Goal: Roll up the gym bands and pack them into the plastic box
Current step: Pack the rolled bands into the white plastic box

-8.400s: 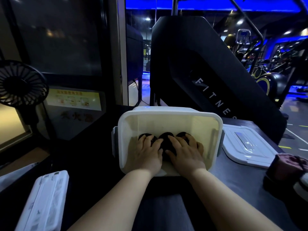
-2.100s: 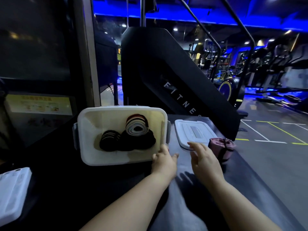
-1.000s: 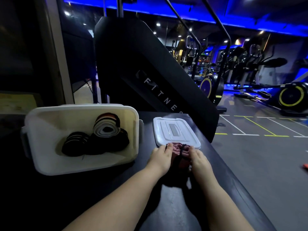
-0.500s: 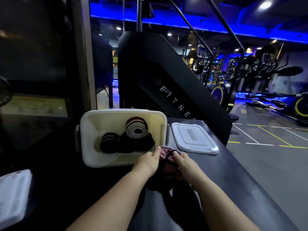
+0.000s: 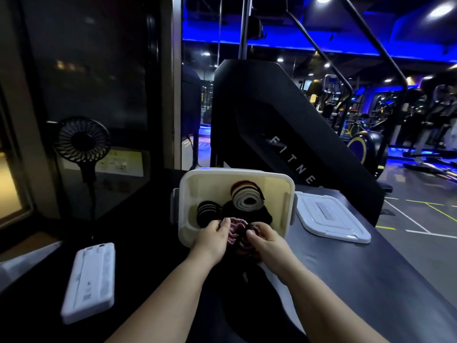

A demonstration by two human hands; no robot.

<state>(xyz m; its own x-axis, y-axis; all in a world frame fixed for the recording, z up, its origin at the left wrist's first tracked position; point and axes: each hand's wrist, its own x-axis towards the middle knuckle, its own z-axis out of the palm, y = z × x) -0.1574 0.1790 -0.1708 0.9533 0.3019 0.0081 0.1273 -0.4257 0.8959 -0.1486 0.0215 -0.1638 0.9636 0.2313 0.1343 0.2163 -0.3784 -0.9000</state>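
The white plastic box (image 5: 235, 175) stands open on the dark table, straight ahead. Inside lie a black rolled band (image 5: 209, 214) at the left and a grey-and-brown rolled band (image 5: 246, 198) stacked on another black roll (image 5: 265, 215). A pink rolled band (image 5: 235, 230) hangs over the box's near rim. My left hand (image 5: 214, 237) grips its left side and my right hand (image 5: 265, 240) grips its right side. My fingers hide part of the pink roll.
The box's white lid (image 5: 329, 220) lies flat to the right of the box. A white flat case (image 5: 90, 278) rests at the near left, behind it a small black fan (image 5: 82, 142) on a stand. A black fitness machine (image 5: 284, 134) rises behind the table.
Both hands have carried the pink roll from the table in front of the lid leftward and up over the box's near rim. The view has swung left, bringing the fan into sight.
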